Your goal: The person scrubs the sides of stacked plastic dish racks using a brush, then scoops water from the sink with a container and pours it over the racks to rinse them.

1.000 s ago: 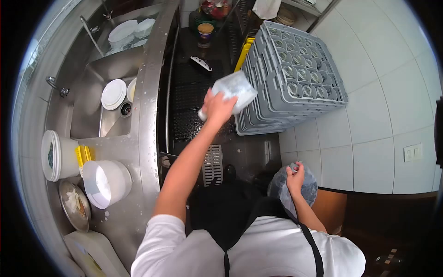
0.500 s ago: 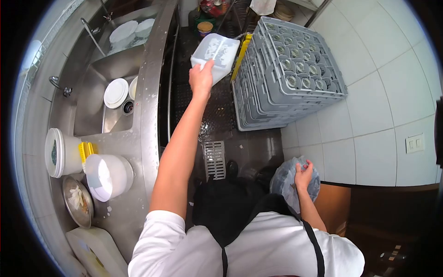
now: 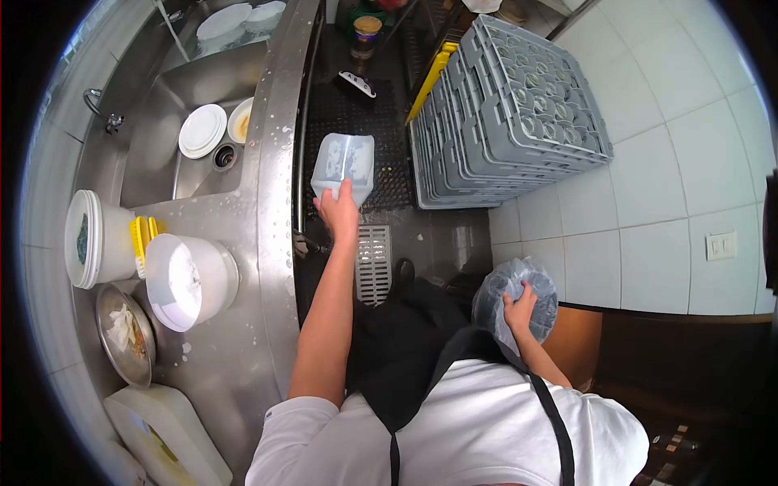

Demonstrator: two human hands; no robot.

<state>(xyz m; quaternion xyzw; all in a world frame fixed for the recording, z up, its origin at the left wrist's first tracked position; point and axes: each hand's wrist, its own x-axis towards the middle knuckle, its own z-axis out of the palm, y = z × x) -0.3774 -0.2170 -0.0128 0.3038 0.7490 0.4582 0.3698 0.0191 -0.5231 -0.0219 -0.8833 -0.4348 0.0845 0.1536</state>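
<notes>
My left hand (image 3: 339, 212) grips the near edge of a translucent plastic tub (image 3: 344, 158) with whitish residue on it. The tub is held in the air above the dark rubber mat (image 3: 387, 134), beside the steel counter's edge. Low on the right, my right hand (image 3: 520, 308) is over a bin lined with a clear plastic bag (image 3: 494, 296). Its thumb and fingers are apart, with nothing visible between them. Whether the fingertips touch the bag cannot be made out.
Stacked grey racks of glasses (image 3: 519, 105) stand by the tiled wall. On the left, the sink (image 3: 158, 130) holds plates; buckets (image 3: 219, 279) and a metal bowl (image 3: 146, 364) sit on the counter (image 3: 243, 356). A floor grate (image 3: 374, 263) and a black-and-white object (image 3: 356, 83) lie ahead.
My left hand has drawn the tub back toward me and slightly left, uncovering the black-and-white object on the floor. My right hand has shifted slightly left over the bin. The view has shifted somewhat.
</notes>
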